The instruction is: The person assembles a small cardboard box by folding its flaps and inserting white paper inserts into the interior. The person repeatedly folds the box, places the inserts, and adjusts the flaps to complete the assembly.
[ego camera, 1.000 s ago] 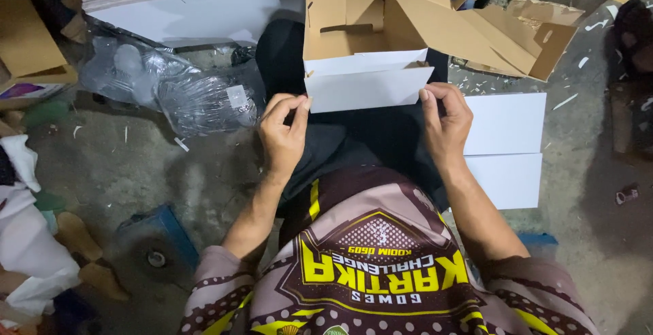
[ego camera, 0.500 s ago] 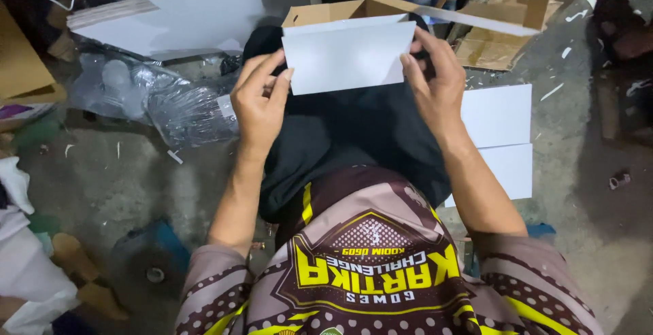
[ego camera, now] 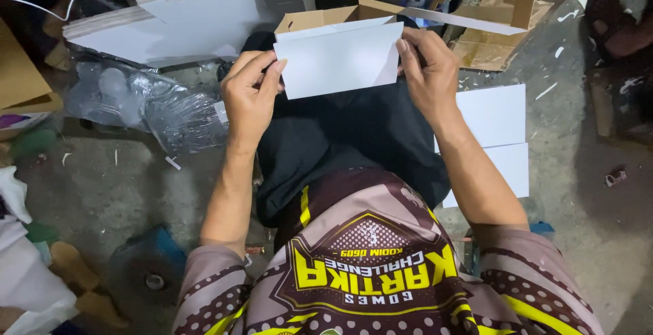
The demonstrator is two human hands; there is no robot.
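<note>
Half-folded white carton (ego camera: 338, 63) pinched at both ends, left hand (ego camera: 250, 97) at nine o'clock, right hand (ego camera: 427, 73) at three, flaps unclosed.

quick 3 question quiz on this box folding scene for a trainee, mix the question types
1. True or false: both hands grip the white cardboard box at once.
2. What lies on the floor just left of the left hand? A) clear plastic bags B) a metal bucket C) a coil of rope
3. Fill in: flat white sheets lie on the floor beside the person's ____ forearm.

Key
1. True: the left hand holds the box's left edge and the right hand its right edge.
2. A, the clear plastic bags.
3. right
</note>
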